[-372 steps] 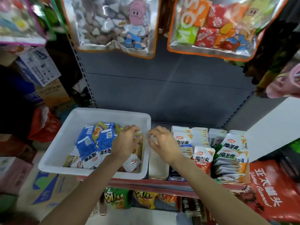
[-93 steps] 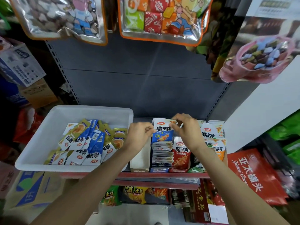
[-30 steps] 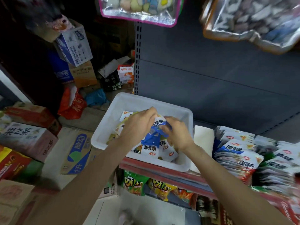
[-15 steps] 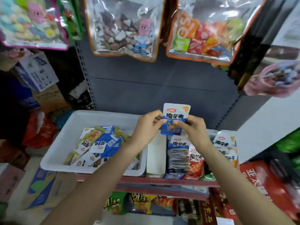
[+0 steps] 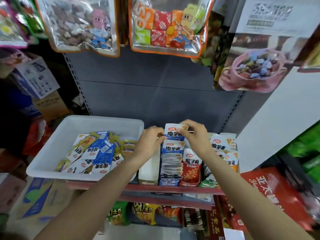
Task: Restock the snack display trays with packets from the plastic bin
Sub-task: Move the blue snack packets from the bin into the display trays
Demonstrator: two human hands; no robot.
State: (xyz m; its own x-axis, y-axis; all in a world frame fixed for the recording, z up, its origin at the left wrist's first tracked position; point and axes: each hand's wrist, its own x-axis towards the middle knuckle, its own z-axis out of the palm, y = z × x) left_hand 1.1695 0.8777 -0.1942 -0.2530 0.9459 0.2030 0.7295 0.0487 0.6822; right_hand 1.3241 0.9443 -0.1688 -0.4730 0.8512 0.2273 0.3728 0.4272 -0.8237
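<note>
The big white plastic bin (image 5: 57, 149) sits at the lower left of the frame, with many packets left inside. In the middle, the left hand (image 5: 150, 142) and right hand (image 5: 194, 135) both pinch one blue snack packet (image 5: 174, 132) with their fingers (image 5: 183, 131). It is going in at the back of the blue display tray (image 5: 168, 182), and next it likely needs a push down.
</note>
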